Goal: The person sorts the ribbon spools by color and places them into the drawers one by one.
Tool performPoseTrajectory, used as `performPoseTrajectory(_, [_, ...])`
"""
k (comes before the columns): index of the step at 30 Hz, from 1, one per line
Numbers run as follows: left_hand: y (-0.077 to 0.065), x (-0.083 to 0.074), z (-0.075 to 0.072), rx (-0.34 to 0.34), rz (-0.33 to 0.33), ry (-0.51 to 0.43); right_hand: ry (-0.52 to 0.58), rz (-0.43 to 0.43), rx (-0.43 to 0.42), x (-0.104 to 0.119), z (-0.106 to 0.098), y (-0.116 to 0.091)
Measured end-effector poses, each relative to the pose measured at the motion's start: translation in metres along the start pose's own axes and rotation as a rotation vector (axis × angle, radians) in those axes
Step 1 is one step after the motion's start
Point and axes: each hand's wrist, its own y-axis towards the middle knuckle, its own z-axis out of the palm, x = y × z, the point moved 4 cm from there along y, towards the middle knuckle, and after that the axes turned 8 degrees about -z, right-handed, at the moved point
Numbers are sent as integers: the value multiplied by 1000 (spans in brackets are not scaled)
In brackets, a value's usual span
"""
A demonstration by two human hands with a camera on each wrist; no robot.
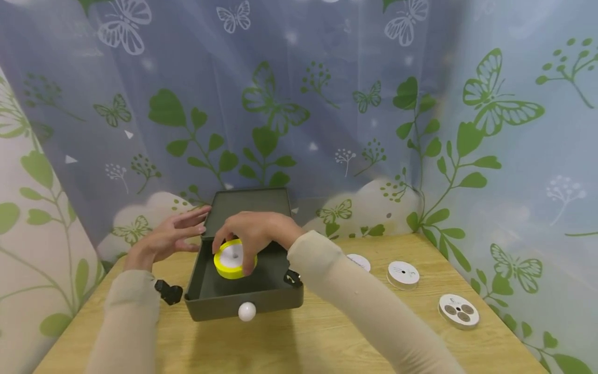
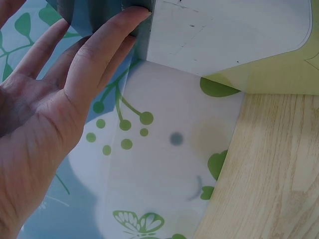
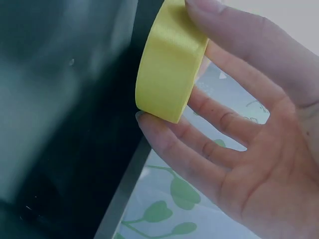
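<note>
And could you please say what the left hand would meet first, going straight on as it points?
Probably the open lid of the dark box; the left hand points at the lid's left edge, though any gap is unclear.

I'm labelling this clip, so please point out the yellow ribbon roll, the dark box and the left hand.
Yellow ribbon roll (image 3: 168, 64): right wrist view, on its outer band.
Dark box (image 1: 215, 308): head view, on its front wall.
Left hand (image 1: 164, 240): head view, on the middle of the hand.

The ribbon (image 3: 167, 64) looks like glossy satin, the knob (image 1: 247, 311) smooth, shiny plastic. The box (image 1: 275, 299) appears smooth, the table (image 1: 327, 337) wood-grained, the sleeves (image 1: 359, 301) matt cloth.
</note>
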Motion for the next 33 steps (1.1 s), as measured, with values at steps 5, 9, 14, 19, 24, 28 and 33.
performPoseTrajectory(5, [1, -1, -1, -6, -1, 7, 10, 17, 12, 0, 1, 5])
performPoseTrajectory(9, [0, -3, -1, -6, 2, 10, -2, 35, 11, 0, 0, 6])
performPoseTrajectory(14, [0, -4, 0, 4, 8, 5, -28, 68, 29, -3, 3, 9])
performPoseTrajectory(19, [-1, -2, 0, -1, 4, 7, -56, 78, 71, -5, 9, 16])
performPoseTrajectory(24, [-2, 0, 0, -10, 0, 16, -75, 95, 110, -3, 12, 21])
performPoseTrajectory(28, [-1, 0, 0, -12, -2, 19, -86, 108, 132, -1, 14, 23])
performPoseTrajectory(33, [0, -1, 1, -5, 9, 25, -96, 135, 161, -1, 17, 26])
